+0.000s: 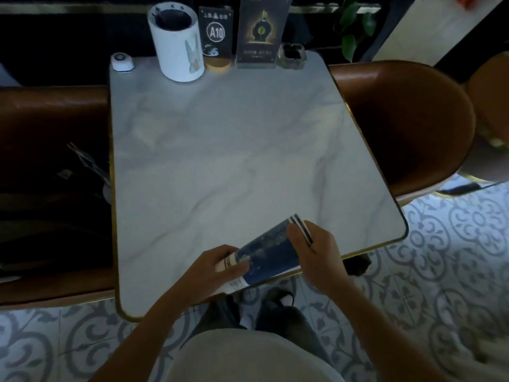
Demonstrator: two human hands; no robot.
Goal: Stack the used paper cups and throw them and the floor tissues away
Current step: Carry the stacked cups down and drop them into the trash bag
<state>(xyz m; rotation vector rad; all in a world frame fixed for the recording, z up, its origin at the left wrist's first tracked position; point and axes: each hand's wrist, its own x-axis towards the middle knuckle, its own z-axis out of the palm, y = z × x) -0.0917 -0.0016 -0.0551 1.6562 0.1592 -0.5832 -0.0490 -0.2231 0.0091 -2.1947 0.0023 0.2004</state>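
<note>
A stack of dark blue paper cups [268, 250] lies tilted on its side above the near edge of the white marble table [220, 150]. Several white rims show at its upper right end. My left hand [220, 267] grips the lower, narrow end with the pale printed band. My right hand [319, 248] holds the rim end, thumb across the cup wall. No floor tissue is clearly visible on the patterned tiles.
At the table's far edge stand a tall white cylinder [177, 42], a call button [122, 62], an A10 table sign [216, 31], a menu stand [260, 31] and a glass ashtray [292, 56]. Brown seats flank the table: a chair [413, 119] on the right, a bench [52, 114] on the left.
</note>
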